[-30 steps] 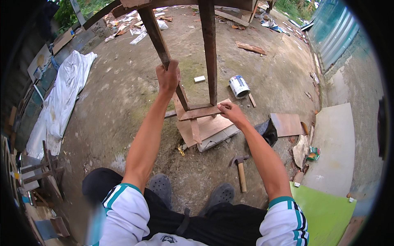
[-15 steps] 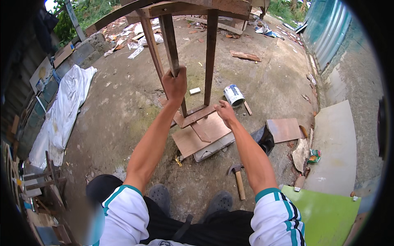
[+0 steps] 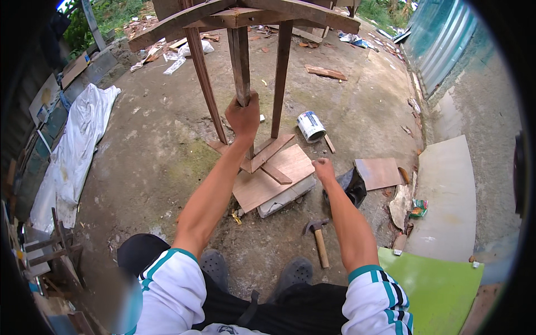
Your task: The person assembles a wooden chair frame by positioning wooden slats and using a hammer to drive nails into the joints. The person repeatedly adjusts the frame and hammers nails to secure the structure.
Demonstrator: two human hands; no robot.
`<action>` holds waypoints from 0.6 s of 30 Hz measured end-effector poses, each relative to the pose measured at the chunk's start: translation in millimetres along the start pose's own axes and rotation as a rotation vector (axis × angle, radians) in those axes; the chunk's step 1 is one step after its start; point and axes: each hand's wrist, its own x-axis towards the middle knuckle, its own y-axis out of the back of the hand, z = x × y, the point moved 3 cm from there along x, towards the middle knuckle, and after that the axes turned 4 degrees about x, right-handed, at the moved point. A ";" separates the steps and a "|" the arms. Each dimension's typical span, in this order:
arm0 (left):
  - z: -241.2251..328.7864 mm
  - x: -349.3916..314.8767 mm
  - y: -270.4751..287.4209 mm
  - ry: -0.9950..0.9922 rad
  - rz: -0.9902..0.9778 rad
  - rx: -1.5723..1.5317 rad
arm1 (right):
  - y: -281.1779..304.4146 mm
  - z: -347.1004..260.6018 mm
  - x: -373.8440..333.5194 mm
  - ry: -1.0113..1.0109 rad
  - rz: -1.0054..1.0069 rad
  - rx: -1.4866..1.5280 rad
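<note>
My left hand (image 3: pixel 244 118) is wrapped round one upright leg of a brown wooden frame (image 3: pixel 282 78), a little below the leg's middle. The frame stands upright, with curved pieces at its top and crossing strips (image 3: pixel 272 152) at its lower end. Those strips are over a plywood board (image 3: pixel 248 192), which lies tilted on a grey block (image 3: pixel 287 196). Beside the board's right corner is my right hand (image 3: pixel 324 170), its fingers curled closed and apart from the frame; what they hold, if anything, is hidden. A claw hammer (image 3: pixel 320 245) lies on the ground nearer to me.
Past my right hand a paint can (image 3: pixel 311 127) lies on its side. A black plastic bag (image 3: pixel 353 187) and a plywood piece (image 3: pixel 378 173) are to the right, by a green panel (image 3: pixel 432 293). White sheeting (image 3: pixel 78 151) lies along the left. Wood scraps litter the far ground.
My right hand has drawn back from the frame's lower strips, toward me and rightward. The frame has turned slightly, with my left hand still on its leg.
</note>
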 end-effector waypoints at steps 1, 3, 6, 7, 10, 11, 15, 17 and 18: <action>-5.6 -6.4 0.2 0.007 0.009 0.016 | 4.8 16.6 -11.2 -0.095 -0.063 -0.189; -24.3 -9.9 13.1 -0.006 0.039 0.080 | -2.4 29.3 -50.9 -0.269 -0.164 -0.507; -29.7 -18.1 1.0 -0.051 0.028 0.107 | 18.6 101.1 -95.0 -0.372 -0.110 -0.618; -35.8 -22.6 0.9 -0.067 0.011 0.135 | 13.8 117.0 -112.7 -0.459 -0.249 -0.700; -31.7 -34.0 -12.9 -0.064 -0.129 0.151 | 1.6 163.3 -160.0 -0.439 -0.693 -0.930; -12.9 -53.8 -38.3 -0.057 -0.247 0.122 | 34.3 221.9 -166.9 -0.496 -0.661 -1.014; -13.7 -38.9 -24.5 -0.050 -0.574 0.312 | 0.2 171.1 -209.9 -0.399 -0.272 -0.801; -6.9 -35.7 -32.2 -0.003 -0.706 0.321 | 4.6 170.1 -218.1 -0.316 -0.229 -0.754; -10.4 -37.1 -32.9 0.021 -0.741 0.261 | 7.2 171.2 -222.2 -0.336 -0.203 -0.706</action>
